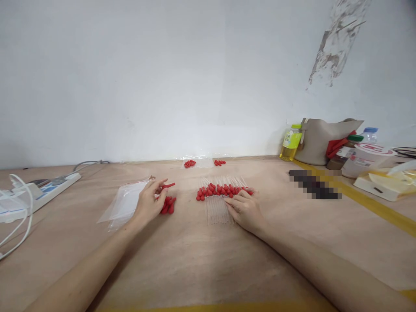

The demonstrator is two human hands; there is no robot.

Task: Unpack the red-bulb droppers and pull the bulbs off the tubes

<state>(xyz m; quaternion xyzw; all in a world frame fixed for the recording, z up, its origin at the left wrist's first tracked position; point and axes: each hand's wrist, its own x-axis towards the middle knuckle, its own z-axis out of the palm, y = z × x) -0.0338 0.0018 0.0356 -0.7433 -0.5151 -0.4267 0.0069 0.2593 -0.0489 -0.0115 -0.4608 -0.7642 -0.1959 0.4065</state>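
Observation:
My left hand point(151, 197) holds a red rubber dropper bulb point(169, 185) between thumb and fingers. The bulb is above a small pile of red bulbs point(168, 206). In front of me lies a row of clear thin glass tubes point(218, 211), side by side. Behind it are several droppers, glass tubes with red bulbs fitted point(224, 189), their bulbs toward me. My right hand point(245, 210) rests at the right end of the near row, fingers curled and pinched on a glass tube at its upper end. The hand hides some tubes and bulbs there.
Clear plastic bags point(125, 199) lie left of my left hand. More red bulbs in clear bags point(190, 164) sit near the wall. A white power strip point(42, 197) with cables is far left. Bottles point(290, 143), a grey bag point(315, 143) and a tub point(367, 160) stand right.

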